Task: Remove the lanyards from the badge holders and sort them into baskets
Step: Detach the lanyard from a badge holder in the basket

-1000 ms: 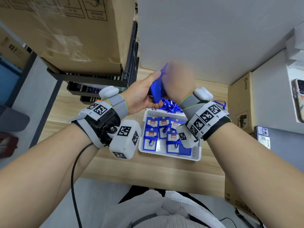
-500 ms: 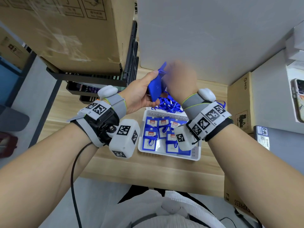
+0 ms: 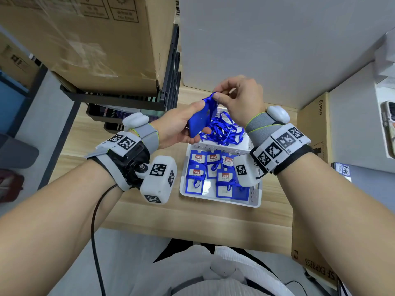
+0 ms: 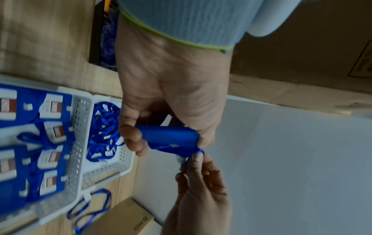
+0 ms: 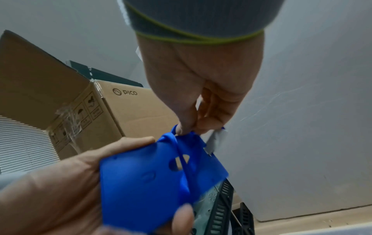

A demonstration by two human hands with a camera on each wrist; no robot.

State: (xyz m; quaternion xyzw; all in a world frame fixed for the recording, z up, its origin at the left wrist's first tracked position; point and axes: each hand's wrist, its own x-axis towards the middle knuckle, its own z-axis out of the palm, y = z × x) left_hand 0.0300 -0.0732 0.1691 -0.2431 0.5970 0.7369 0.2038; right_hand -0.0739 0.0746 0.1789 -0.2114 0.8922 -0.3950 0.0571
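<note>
My left hand [image 3: 181, 124] grips a blue badge holder [image 3: 201, 118] by its edges, back side toward me, above the far end of the white baskets. My right hand [image 3: 218, 94] pinches the blue lanyard [image 3: 210, 98] where it loops through the holder's top slot. In the right wrist view the lanyard strap [image 5: 185, 168] runs down across the holder [image 5: 145, 179]. The near white basket [image 3: 255, 195] holds several badge holders with lanyards still tied. The far basket [image 4: 120, 162] holds a heap of loose blue lanyards [image 3: 224, 131].
A big cardboard box [image 3: 85, 39] on a black rack stands at the left. A grey panel [image 3: 277, 50] rises behind the baskets. A PICO carton [image 3: 314, 129] sits at the right. One loose lanyard [image 4: 90, 211] lies on the wooden table beside the baskets.
My right hand has risen off the holder's face to its top and now pinches the lanyard loop. The left hand has tilted the holder a little.
</note>
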